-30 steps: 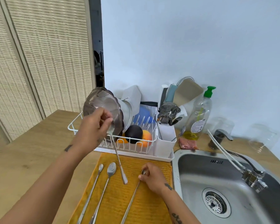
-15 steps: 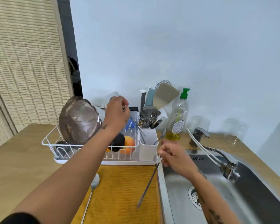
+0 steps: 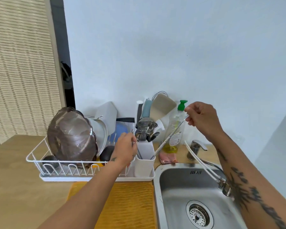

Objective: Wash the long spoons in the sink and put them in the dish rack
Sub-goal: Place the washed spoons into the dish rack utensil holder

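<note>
The right hand [image 3: 202, 120] pinches the upper end of a long spoon [image 3: 169, 138] whose shaft slants down-left, its low tip at the right rim of the dish rack's [image 3: 64, 161] white cutlery holder [image 3: 144, 164] (the left hand [image 3: 125, 150], nearer it, curls its fingers [image 3: 132, 141] on what looks like a second spoon [image 3: 138, 154] there).
</note>
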